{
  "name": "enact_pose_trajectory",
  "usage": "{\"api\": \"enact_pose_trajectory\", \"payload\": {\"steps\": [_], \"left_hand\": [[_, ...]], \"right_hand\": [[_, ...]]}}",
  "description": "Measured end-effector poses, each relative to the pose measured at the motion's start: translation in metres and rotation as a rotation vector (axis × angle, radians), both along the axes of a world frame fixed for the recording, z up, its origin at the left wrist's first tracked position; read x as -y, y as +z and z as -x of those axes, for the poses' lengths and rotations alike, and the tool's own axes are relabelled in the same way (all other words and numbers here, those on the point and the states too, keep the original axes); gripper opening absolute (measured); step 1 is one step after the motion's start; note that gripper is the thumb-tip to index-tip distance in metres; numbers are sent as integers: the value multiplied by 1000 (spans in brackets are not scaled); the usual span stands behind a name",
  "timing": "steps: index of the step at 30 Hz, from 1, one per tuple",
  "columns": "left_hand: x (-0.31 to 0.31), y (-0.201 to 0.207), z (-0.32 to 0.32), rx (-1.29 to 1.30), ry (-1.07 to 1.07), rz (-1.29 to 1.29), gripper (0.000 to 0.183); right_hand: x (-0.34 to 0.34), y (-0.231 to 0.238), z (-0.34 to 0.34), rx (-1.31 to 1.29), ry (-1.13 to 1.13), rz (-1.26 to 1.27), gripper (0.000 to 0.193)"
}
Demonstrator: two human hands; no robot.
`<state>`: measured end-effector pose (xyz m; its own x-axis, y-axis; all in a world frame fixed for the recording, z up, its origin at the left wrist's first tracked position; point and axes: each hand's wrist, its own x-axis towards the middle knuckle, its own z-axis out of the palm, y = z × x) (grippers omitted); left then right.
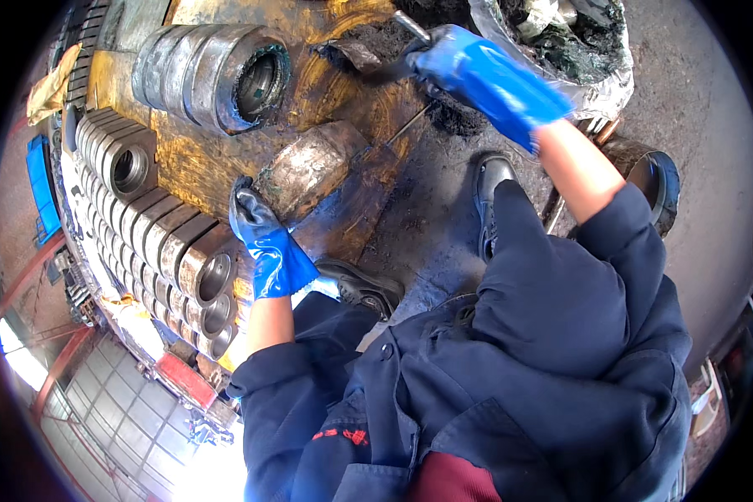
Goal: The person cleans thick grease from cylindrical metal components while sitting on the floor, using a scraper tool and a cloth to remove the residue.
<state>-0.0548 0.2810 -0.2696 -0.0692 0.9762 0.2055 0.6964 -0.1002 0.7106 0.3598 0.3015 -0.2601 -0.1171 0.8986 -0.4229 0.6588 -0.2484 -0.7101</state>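
Observation:
My left hand [258, 224], in a blue glove with dark grease on the fingertips, is beside the near left corner of a worn metal block [309, 167]. Its fingers are curled together, and whatever they may hold is hidden. Farther right, my right hand [460, 67], also gloved in blue and slightly blurred, is closed around a tool with a short metal rod handle [412, 28]. The tool's other end is dark and hard to tell from the black grease behind it. A greasy lump [356, 54] lies to the left of this hand.
Ribbed metal cylinders [213, 79] lie on the oily yellow table [184, 159]. Rows of bored metal blocks [176, 238] line its left side. A lined container of dark grease [577, 50] stands far right, near a round metal drum [657, 188]. My shoes are on the stained floor.

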Motion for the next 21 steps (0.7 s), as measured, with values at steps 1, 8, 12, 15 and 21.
{"api": "enact_pose_trajectory", "payload": {"steps": [1, 8, 12, 15, 21], "left_hand": [[-1, -4, 1, 16, 7, -13, 36], [-4, -4, -5, 7, -1, -47, 33], [-1, 4, -10, -116, -28, -99, 32], [-9, 1, -13, -170, -20, -139, 29], [-1, -14, 4, -159, 91, -216, 24]], "right_hand": [[9, 24, 0, -82, -68, 76, 19], [80, 51, 9, -678, 147, -402, 31], [92, 50, 38, -223, 216, -233, 35], [77, 36, 17, -567, 137, -196, 26], [75, 119, 43, -461, 355, -147, 43]]}}
